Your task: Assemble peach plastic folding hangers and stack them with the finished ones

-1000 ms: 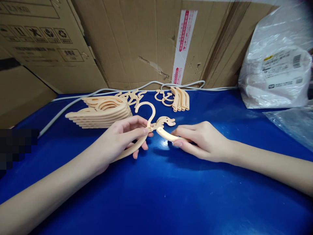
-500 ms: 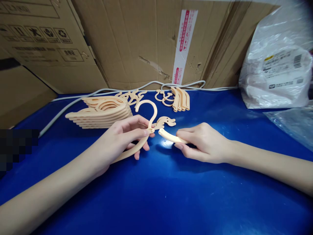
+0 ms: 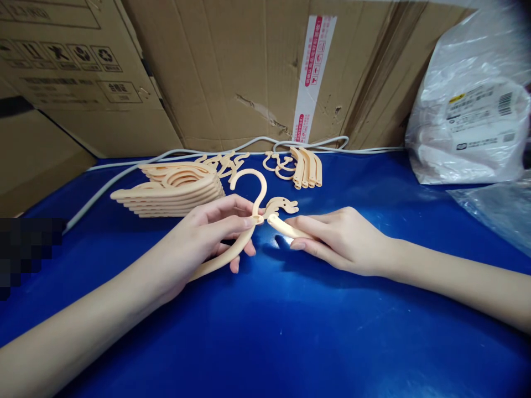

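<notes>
Near the middle, my left hand is closed on a cream plastic hanger piece, a curved arm whose upper end meets an open hook standing upright. Thumb and fingers pinch that joint. In my right hand is a separate hanger arm, gripped between thumb and fingers, its hollow end pointing left. A small gap parts this end from the joint in my left hand. Just behind the gap, a flat cream piece with a curled end and small holes lies on the blue table.
A stack of cream hanger parts stands at back left. Loose hooks and several hanger arms lie behind. A grey cable runs along cardboard boxes. At right is a clear plastic bag with a label.
My right hand has shifted slightly left along its hanger arm, and the arm's end is a little closer to the joint. My left hand is nearly still.
</notes>
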